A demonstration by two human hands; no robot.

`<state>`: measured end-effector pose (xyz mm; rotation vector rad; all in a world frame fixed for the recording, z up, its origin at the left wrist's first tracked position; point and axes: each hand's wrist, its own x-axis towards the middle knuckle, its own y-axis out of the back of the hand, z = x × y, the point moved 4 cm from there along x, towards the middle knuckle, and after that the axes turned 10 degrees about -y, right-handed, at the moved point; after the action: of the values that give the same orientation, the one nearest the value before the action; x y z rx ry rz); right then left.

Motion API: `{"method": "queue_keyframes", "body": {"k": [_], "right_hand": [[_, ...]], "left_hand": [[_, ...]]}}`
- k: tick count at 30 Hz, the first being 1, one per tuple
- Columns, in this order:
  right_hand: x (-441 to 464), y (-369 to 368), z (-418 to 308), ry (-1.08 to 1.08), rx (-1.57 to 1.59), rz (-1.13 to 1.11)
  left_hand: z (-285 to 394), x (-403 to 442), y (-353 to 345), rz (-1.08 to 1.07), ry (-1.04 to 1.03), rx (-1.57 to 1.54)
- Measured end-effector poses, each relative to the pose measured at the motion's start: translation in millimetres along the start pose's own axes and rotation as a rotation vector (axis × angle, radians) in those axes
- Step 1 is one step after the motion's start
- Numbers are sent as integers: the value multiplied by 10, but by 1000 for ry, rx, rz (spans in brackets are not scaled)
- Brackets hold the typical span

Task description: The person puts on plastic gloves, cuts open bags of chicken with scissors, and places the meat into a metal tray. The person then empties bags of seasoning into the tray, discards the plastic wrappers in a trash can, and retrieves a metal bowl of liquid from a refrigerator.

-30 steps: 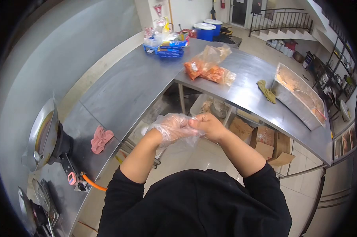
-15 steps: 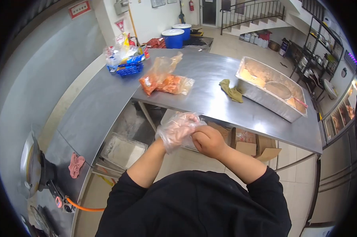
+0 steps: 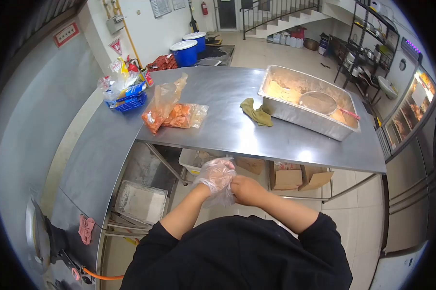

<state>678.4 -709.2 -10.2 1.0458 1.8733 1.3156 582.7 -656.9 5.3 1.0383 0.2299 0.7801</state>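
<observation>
My left hand (image 3: 217,175) wears a clear, thin plastic glove, its fingers curled in toward my right hand. Loose clear plastic (image 3: 223,198) hangs below and between the hands; whether it is this glove's cuff or a second glove, I cannot tell. My bare right hand (image 3: 247,190) is closed in a pinch on the plastic, right beside the left fingers. Both hands are in the air in front of the steel table's (image 3: 218,140) near edge. What the left fingers hold, if anything, is hidden.
On the table are plastic bags of orange-red food (image 3: 177,116), a green cloth (image 3: 256,113) and a deep metal tray (image 3: 305,118) of powder with a sieve (image 3: 318,102). A blue basket (image 3: 126,101) stands at left. Cardboard boxes (image 3: 288,179) sit underneath.
The view has turned, so the table's things sit further left. My hands are slightly lower in view, and more loose plastic hangs between them. The right hand keeps its pinch.
</observation>
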Motion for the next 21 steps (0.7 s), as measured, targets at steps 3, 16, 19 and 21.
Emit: {"method": "queue_keyframes", "body": {"k": [3,16,19,21], "right_hand": [[-81,-314,-28,141,136,149],[690,-498,-1240,637,526,85],[821,-625,-1483,679,543,-3],[858,-697,-1667,703,553,-58]], "left_hand": [[38,-81,-7,-8,-142,69],[-579,-914,-662,2,593,307],[-1189,-1048,-1332,-568,1827,1593],[-1307,-1153,-1258,-837,2039,1770]]}}
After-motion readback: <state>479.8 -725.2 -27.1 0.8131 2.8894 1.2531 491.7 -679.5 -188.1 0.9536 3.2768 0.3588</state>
